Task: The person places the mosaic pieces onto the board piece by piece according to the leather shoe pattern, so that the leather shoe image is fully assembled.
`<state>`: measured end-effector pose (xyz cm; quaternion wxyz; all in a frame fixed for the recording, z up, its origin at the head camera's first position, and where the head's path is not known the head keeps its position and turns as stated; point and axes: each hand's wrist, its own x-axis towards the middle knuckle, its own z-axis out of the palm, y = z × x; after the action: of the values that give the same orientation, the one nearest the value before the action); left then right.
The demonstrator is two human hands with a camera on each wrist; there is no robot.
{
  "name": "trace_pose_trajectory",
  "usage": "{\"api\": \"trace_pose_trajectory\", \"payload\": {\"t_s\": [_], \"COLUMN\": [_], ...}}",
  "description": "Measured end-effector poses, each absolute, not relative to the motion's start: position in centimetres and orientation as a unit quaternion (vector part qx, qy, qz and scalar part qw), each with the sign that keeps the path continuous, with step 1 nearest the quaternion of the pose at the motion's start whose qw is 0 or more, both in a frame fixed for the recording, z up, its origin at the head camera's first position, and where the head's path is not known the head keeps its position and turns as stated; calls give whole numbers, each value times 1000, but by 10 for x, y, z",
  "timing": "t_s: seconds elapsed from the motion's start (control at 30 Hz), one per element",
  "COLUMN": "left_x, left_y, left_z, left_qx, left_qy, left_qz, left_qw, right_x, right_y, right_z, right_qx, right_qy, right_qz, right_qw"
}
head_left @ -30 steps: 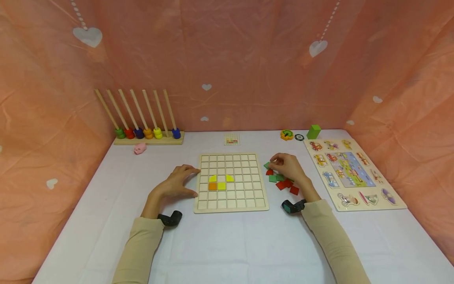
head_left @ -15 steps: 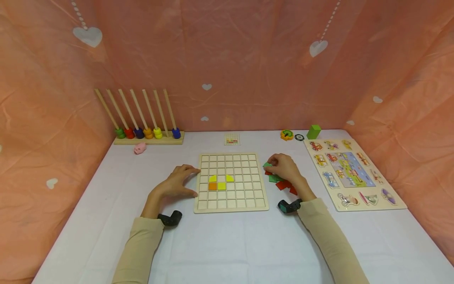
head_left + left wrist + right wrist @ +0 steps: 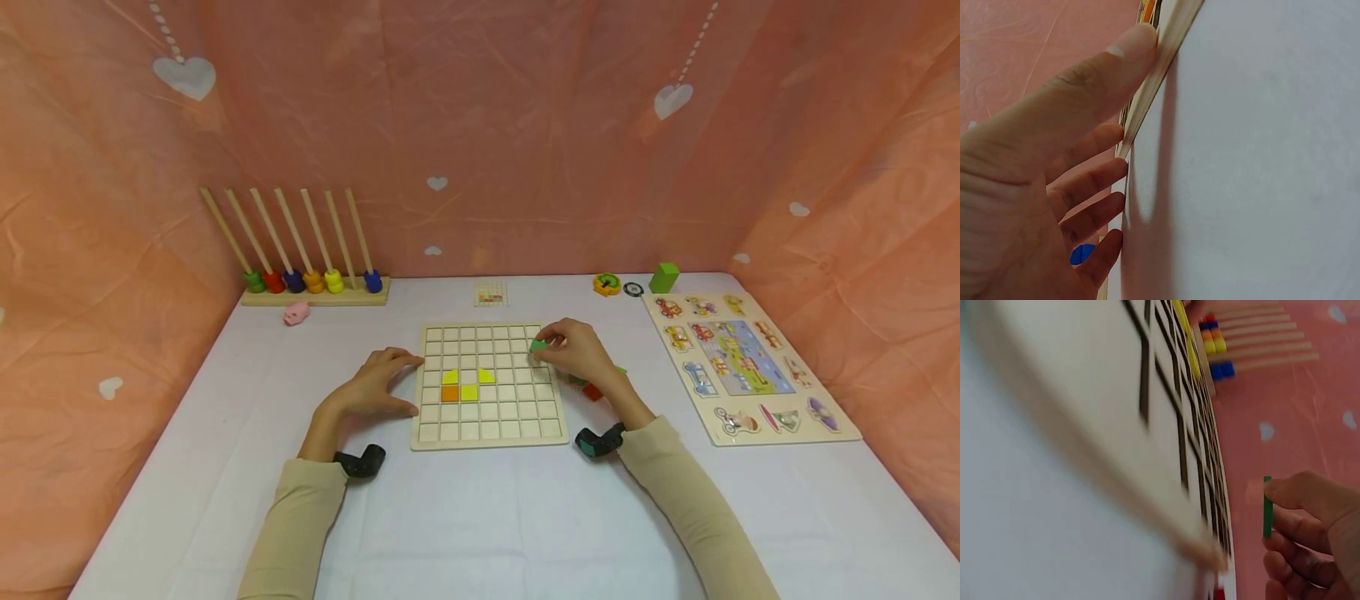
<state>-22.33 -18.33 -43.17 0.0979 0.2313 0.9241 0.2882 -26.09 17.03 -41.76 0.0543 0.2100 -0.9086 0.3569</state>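
In the head view a wooden grid board [image 3: 498,432] lies mid-table. My left hand [image 3: 367,387] rests at its left side, thumb and fingertips spread along the edge; in the left wrist view the thumb touches the board's edge [image 3: 1169,59]. Two yellow rounded tiles, an orange square tile [image 3: 449,393] and a yellow square tile [image 3: 468,392] sit in its cells. Above the board's upper right, my right hand [image 3: 583,350] pinches a green tile [image 3: 537,345] between thumb and fingers; the right wrist view shows this tile [image 3: 1267,507] edge-on. Red and green tiles [image 3: 592,392] lie partly hidden under the right forearm.
Behind the board lies a small pattern card [image 3: 491,293]. A peg abacus [image 3: 315,300] and a pink pig figure [image 3: 296,313] are at the back left. Back right hold a green block [image 3: 663,278] and a round orange-green toy [image 3: 606,285]. A picture puzzle [image 3: 750,367] lies right.
My right hand has lifted the green tile from the pile and moved left, over the board's upper right. The left hand stays at the board's left edge.
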Motion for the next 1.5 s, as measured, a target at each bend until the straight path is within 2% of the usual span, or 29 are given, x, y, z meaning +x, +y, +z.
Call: {"api": "trace_pose_trajectory", "payload": {"t_s": [0.53, 0.8, 1.2, 1.5], "left_x": [-223, -223, -223, -223], "left_y": [-184, -186, -184, -184], "left_z": [-431, -430, -431, -430], "left_qx": [248, 259, 254, 248], "left_qy": [921, 917, 919, 919], "left_qz": [287, 291, 290, 293], "left_qw": [89, 81, 87, 92], "right_x": [-226, -216, -216, -215], "right_y": [86, 66, 65, 65], "right_z": [-430, -434, -434, -433], "right_qx": [405, 405, 446, 430], "right_qy": [-841, -847, -847, -852], "right_qz": [358, 343, 289, 298], "right_qw": [3, -30, -9, -27]}}
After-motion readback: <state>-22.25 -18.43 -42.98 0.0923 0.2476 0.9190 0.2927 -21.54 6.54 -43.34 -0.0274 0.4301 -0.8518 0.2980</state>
